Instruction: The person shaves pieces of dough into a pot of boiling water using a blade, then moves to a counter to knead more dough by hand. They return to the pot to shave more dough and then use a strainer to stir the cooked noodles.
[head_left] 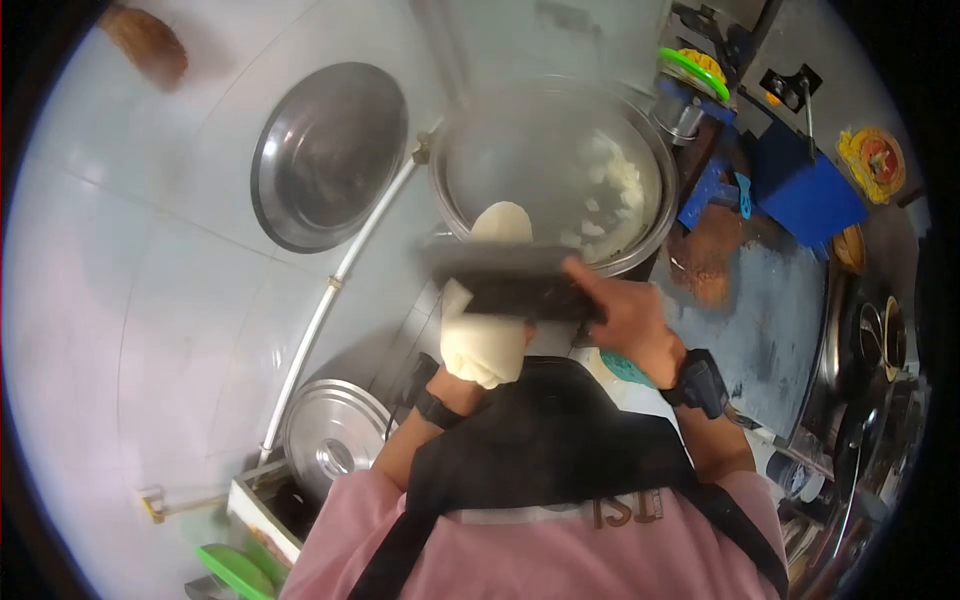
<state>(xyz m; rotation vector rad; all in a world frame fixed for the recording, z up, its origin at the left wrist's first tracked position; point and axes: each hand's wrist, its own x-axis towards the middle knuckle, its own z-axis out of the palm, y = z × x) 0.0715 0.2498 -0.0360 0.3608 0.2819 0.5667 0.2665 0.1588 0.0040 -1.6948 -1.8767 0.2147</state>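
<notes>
My right hand [632, 312] grips a dark, flat blade [515, 275], smeared by motion, which lies across a long pale piece of dough [483, 350]. The dough's rounded far end shows beyond the blade. My left hand [463, 386] supports the dough from below; most of its fingers are hidden under it. A small flap of dough [456, 298] stands up beside the blade. Just ahead is a wide metal pot [668, 200] of cloudy liquid. White dough pieces [625, 185] float along its right side.
A metal basin [330, 160] is at the left, near a white pipe [335, 285]. Round metal lids [335, 435] sit lower left. At the right are a grey work surface [760, 330], a blue box [805, 180] and a green plate [693, 75] on a metal container [680, 118].
</notes>
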